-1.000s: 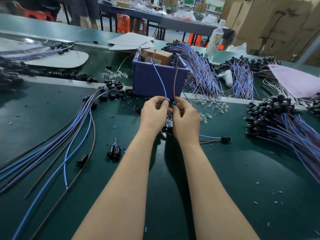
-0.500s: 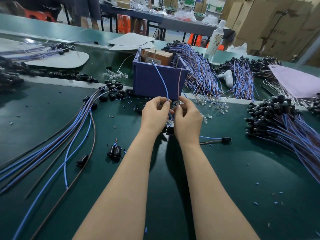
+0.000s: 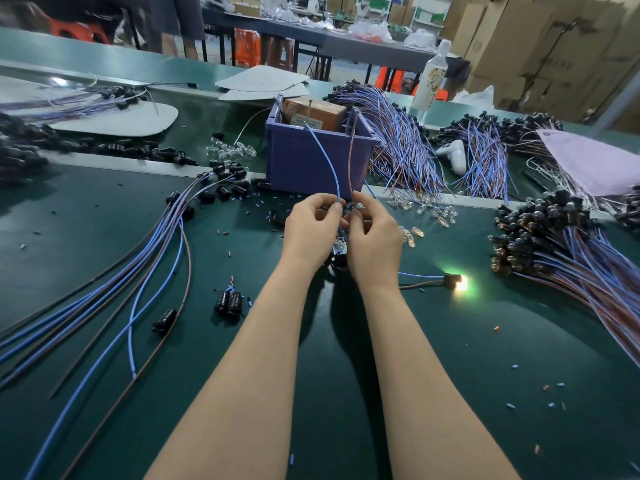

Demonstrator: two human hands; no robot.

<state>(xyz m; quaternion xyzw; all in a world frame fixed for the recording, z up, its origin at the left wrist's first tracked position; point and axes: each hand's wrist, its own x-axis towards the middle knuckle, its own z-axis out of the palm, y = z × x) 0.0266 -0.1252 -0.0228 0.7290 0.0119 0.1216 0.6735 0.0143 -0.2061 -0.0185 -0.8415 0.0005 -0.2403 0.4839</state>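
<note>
Both my hands work close together over the green bench, just in front of a purple bin (image 3: 313, 161). My left hand (image 3: 311, 228) pinches a thin blue wire (image 3: 327, 161) that arcs up toward the bin. My right hand (image 3: 374, 237) pinches a brown wire (image 3: 350, 161) standing beside it. Small clear bulbs and a black socket show between and under my hands, partly hidden by the fingers. To the right lies a socket on a blue and brown lead, its lamp (image 3: 460, 282) glowing brightly.
Long blue and brown leads (image 3: 145, 271) fan across the left of the bench, with loose black sockets (image 3: 228, 301). Heaps of wired sockets (image 3: 547, 237) fill the right side. Clear bulbs (image 3: 440, 213) lie scattered behind my hands. A white bottle (image 3: 433, 77) stands at the back.
The lamp on the lead at the right has lit up; it was dark before. My hands have stayed in the same spot, with only small finger movements on the two wires.
</note>
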